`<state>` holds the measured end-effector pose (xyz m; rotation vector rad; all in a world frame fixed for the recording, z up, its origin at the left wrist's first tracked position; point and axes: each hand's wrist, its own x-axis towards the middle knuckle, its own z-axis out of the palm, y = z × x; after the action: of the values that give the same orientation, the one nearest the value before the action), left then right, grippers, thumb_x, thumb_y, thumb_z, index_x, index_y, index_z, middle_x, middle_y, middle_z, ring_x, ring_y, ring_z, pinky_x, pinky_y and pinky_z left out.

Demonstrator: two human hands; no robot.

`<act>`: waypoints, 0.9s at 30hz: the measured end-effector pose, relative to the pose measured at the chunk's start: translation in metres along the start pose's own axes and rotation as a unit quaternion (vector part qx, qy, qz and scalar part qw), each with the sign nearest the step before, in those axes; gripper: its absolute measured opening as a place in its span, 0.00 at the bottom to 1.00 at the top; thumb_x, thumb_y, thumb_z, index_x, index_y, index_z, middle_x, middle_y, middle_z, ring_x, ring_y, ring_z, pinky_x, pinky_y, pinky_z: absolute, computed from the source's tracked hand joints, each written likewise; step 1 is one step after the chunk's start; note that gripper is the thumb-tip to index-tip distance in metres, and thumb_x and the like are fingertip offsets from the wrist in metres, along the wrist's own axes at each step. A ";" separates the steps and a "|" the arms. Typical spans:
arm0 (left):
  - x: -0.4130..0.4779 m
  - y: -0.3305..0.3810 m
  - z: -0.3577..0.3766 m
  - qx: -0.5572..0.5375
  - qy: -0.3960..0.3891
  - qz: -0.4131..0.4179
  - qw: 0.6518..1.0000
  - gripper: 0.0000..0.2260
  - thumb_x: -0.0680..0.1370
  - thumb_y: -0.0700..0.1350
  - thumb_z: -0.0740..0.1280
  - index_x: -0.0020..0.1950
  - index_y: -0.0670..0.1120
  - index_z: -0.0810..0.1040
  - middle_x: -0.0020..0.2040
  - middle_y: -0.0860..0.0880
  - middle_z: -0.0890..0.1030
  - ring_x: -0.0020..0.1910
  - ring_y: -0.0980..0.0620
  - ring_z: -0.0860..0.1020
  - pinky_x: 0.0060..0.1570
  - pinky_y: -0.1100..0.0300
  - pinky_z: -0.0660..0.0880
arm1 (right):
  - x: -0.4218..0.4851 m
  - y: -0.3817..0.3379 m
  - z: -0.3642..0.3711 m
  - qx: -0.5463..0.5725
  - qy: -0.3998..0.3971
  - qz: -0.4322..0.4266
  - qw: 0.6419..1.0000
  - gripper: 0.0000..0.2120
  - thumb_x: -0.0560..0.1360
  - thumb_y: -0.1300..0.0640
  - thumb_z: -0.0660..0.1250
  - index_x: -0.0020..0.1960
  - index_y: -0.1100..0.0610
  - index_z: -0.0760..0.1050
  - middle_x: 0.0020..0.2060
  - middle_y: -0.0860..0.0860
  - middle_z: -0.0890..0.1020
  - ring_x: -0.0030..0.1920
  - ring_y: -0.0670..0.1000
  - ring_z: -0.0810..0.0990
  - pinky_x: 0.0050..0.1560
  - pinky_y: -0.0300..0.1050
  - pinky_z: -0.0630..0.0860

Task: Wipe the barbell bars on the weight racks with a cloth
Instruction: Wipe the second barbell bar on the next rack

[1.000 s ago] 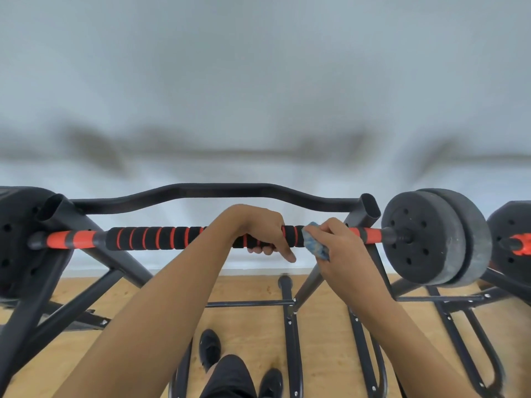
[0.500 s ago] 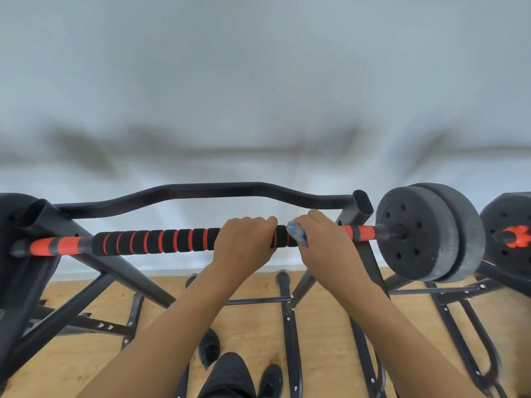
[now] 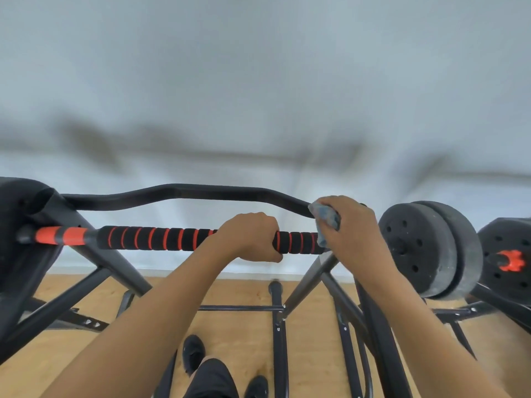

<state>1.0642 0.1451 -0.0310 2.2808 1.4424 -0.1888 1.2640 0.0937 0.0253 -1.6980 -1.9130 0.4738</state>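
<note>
The left hand (image 3: 253, 235) wraps tight around the striped barbell bar (image 3: 161, 239) on the rack (image 3: 115, 262). The right hand (image 3: 349, 225) squeezes the blue cloth (image 3: 326, 218) at the bar's right end — 1 hard push might roll the bar off.

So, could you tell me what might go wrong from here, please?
1. The right hand bunches the cloth at the rack's upright, so it might snag there.
2. The left hand covers part of the bar, so that stretch may go unwiped.
</note>
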 end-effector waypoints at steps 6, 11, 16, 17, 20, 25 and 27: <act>0.006 -0.005 -0.010 -0.098 -0.091 0.000 0.991 0.10 0.76 0.52 0.75 0.44 0.47 0.81 0.32 0.47 0.80 0.27 0.50 0.79 0.34 0.58 0.77 | 0.001 -0.015 0.043 -0.229 -0.074 -0.073 0.968 0.03 0.80 0.55 0.60 0.49 0.50 0.66 0.36 0.46 0.75 0.32 0.49 0.76 0.33 0.46 0.76; 0.008 -0.007 -0.016 -0.177 -0.155 0.015 0.972 0.10 0.77 0.49 0.75 0.46 0.42 0.83 0.30 0.46 0.79 0.27 0.50 0.76 0.34 0.57 0.78 | -0.045 -0.007 0.052 -0.168 -0.121 -0.052 0.977 0.05 0.81 0.58 0.60 0.51 0.49 0.66 0.35 0.43 0.72 0.33 0.48 0.75 0.35 0.46 0.77; -0.008 -0.003 -0.009 0.014 0.049 0.055 0.997 0.17 0.73 0.63 0.74 0.45 0.53 0.74 0.37 0.54 0.79 0.34 0.55 0.79 0.34 0.60 0.71 | -0.058 0.001 0.037 -0.052 -0.097 0.025 0.994 0.04 0.81 0.57 0.60 0.50 0.49 0.67 0.35 0.46 0.78 0.34 0.48 0.79 0.37 0.46 0.78; -0.014 -0.001 -0.004 0.082 0.112 0.063 0.988 0.18 0.74 0.65 0.73 0.46 0.53 0.71 0.38 0.55 0.78 0.35 0.55 0.77 0.34 0.61 0.66 | -0.051 0.003 0.029 -0.026 -0.048 0.020 0.998 0.01 0.81 0.54 0.61 0.51 0.51 0.69 0.36 0.46 0.78 0.35 0.47 0.78 0.38 0.47 0.78; -0.030 0.011 0.027 0.170 0.271 0.077 0.944 0.16 0.79 0.62 0.68 0.52 0.51 0.70 0.41 0.55 0.75 0.36 0.52 0.72 0.37 0.59 0.63 | -0.023 0.009 0.014 0.044 0.031 -0.005 0.999 0.05 0.82 0.49 0.63 0.52 0.50 0.71 0.38 0.43 0.77 0.39 0.46 0.78 0.39 0.46 0.79; -0.019 0.012 0.056 0.186 0.371 0.067 0.907 0.19 0.73 0.54 0.76 0.42 0.48 0.68 0.32 0.51 0.64 0.29 0.51 0.62 0.32 0.57 0.59 | -0.001 0.015 0.034 -0.116 -0.042 -0.023 0.992 0.13 0.76 0.60 0.70 0.57 0.47 0.76 0.45 0.48 0.77 0.39 0.43 0.72 0.41 0.38 0.74; -0.013 0.012 0.049 0.191 0.357 0.053 0.913 0.23 0.72 0.57 0.77 0.41 0.48 0.63 0.28 0.53 0.64 0.24 0.51 0.62 0.28 0.59 0.59 | -0.014 0.019 0.047 -0.101 -0.052 -0.046 0.992 0.20 0.73 0.65 0.71 0.59 0.45 0.79 0.51 0.49 0.77 0.44 0.42 0.73 0.43 0.35 0.72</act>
<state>1.0741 0.1090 -0.0672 2.9227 1.7169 0.4984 1.2521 0.0866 -0.0256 -1.7288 -2.1680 0.3487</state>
